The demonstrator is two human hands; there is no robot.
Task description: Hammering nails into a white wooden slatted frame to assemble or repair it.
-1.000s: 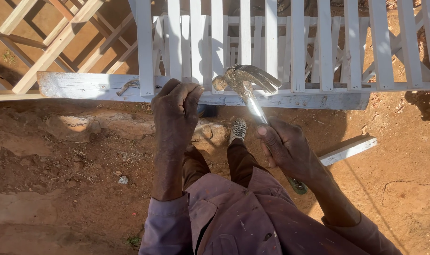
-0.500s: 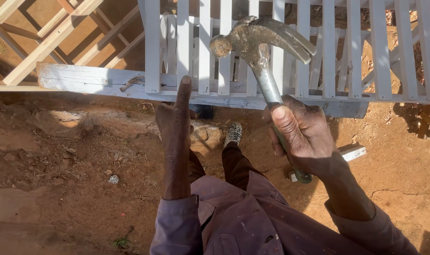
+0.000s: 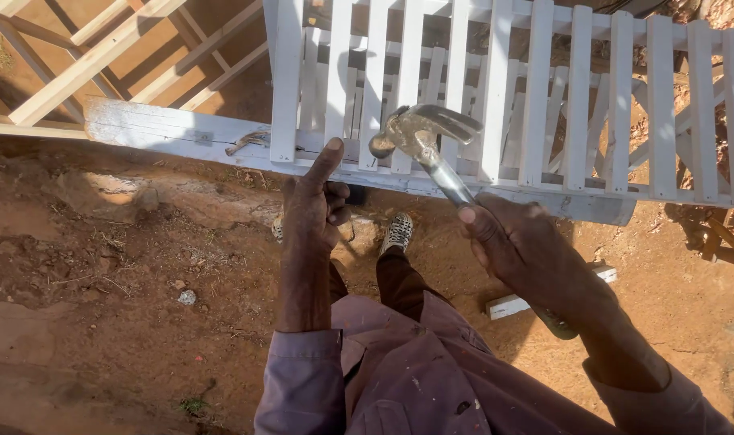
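Note:
A white wooden railing (image 3: 544, 97) with several upright slats lies on a white-painted bottom rail (image 3: 181, 133) over red dirt. My right hand (image 3: 524, 250) grips the handle of a steel claw hammer (image 3: 423, 133), whose head hovers just above the rail between two slats. My left hand (image 3: 310, 209) reaches to the rail, forefinger stretched out with its tip against the rail's edge near the hammer head; whether it pinches a nail cannot be made out. My shoes (image 3: 397, 232) stand below the rail.
A bent piece of metal (image 3: 246, 141) lies on the rail at the left. Bare timber framing (image 3: 85, 56) stands at the upper left. A short white offcut (image 3: 512, 304) lies on the dirt by my right hand. Stones and loose soil lie around.
The hammer head has come down from its raised position toward the rail. My left forefinger stays pointed at the rail. The view has shifted slightly.

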